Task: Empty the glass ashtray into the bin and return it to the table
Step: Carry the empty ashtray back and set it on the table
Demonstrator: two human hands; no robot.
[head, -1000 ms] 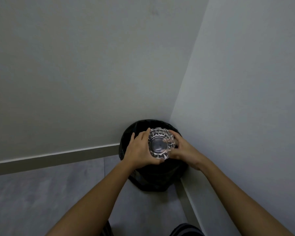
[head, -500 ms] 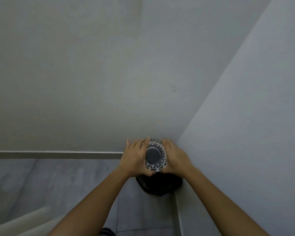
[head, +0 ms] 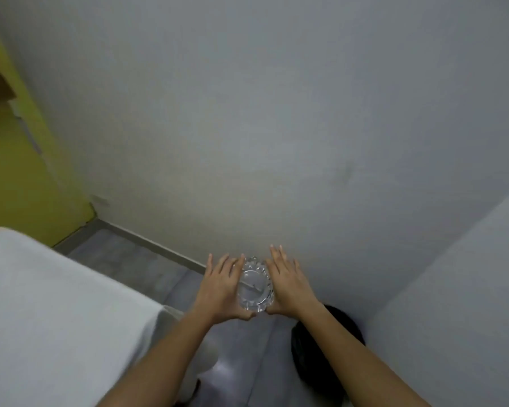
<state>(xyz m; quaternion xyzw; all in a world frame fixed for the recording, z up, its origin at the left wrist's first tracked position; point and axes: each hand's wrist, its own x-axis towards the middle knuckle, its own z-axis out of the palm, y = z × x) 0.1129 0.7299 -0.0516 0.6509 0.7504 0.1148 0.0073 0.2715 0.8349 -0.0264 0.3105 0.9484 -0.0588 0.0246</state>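
The cut-glass ashtray [head: 254,286] is held in the air between my two palms, in front of the pale wall. My left hand [head: 221,284] presses its left side and my right hand [head: 288,282] its right side, fingers stretched forward. The ashtray looks clear inside. The black bin [head: 347,327] sits in the corner below and to the right, partly hidden by my right forearm. A table with a white cloth [head: 50,312] fills the lower left.
Grey tiled floor [head: 147,265] lies between the table and the wall. A yellow wall [head: 15,171] stands at the far left. A white rounded object [head: 209,353] shows below my left forearm beside the table.
The view has swung left and away from the bin. My hands carry the ashtray off the bin, which now lies to the lower right. The white table has come into view.
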